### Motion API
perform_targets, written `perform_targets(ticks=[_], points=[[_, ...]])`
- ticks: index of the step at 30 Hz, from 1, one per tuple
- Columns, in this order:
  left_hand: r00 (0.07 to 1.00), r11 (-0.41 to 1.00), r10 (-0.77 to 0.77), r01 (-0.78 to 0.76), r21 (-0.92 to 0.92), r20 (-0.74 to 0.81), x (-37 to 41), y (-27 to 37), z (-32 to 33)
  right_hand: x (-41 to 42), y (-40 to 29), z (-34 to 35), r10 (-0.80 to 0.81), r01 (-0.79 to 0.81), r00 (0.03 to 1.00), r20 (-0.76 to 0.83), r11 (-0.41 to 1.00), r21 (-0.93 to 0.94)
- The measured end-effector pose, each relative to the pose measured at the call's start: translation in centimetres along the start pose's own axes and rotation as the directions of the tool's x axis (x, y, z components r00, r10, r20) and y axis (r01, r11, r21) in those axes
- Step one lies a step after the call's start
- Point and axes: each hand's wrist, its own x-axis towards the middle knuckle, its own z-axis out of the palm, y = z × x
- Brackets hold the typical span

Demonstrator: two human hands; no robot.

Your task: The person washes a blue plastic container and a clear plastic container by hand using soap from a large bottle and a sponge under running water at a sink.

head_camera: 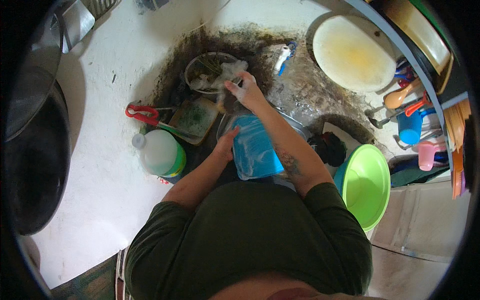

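Note:
My left hand [225, 145] grips the left side of a blue plastic container [257, 146] streaked with soap suds. Wet with suds, my right hand [248, 92] reaches across above the container, thumb and forefinger apart. Its fingertips are at a whitish, foamy scrubber [234, 69]; whether they pinch it is unclear. The scrubber lies at the right side of a round clear bowl [186, 77], which also holds thin, straw-like strands. Under the blue container, a metal basin or tray [290, 119] shows in part, mostly hidden by my right forearm.
Left of the container stand a large bottle [159, 153], a rectangular dish [193, 120] and red-handled tongs [142, 114]. A green basin [367, 187] is near my right elbow. A white tap [282, 60] projects from the stained wall. Utensils and cups [408, 127] hang at right.

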Motion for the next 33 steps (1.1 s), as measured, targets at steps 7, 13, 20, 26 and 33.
perform_targets(ticks=[7,13,20,26,33], points=[[0.997,0.995,-0.048,0.042,-0.093,-0.067,5.8,2.3,-2.9,6.7,-5.8,-6.8,-0.460,0.322,0.871,0.170,0.276,-0.905],[0.998,0.998,-0.023,0.019,-0.055,-0.063,7.9,4.1,-0.7,7.7,0.8,-13.8,-0.379,0.023,0.891,-0.250,0.587,-0.809],[0.990,0.972,-0.067,0.093,0.217,-0.127,13.8,4.4,1.3,3.8,8.4,-10.2,0.573,-0.565,0.816,0.075,0.766,0.307],[0.971,0.985,-0.145,0.123,0.124,0.189,18.7,4.5,2.0,4.7,10.0,-6.8,0.598,-0.479,0.781,0.182,0.385,0.789],[0.947,0.969,-0.167,0.107,0.223,0.273,22.7,3.1,1.7,5.6,14.4,-5.9,-0.028,-0.616,0.788,0.615,-0.051,0.786]])
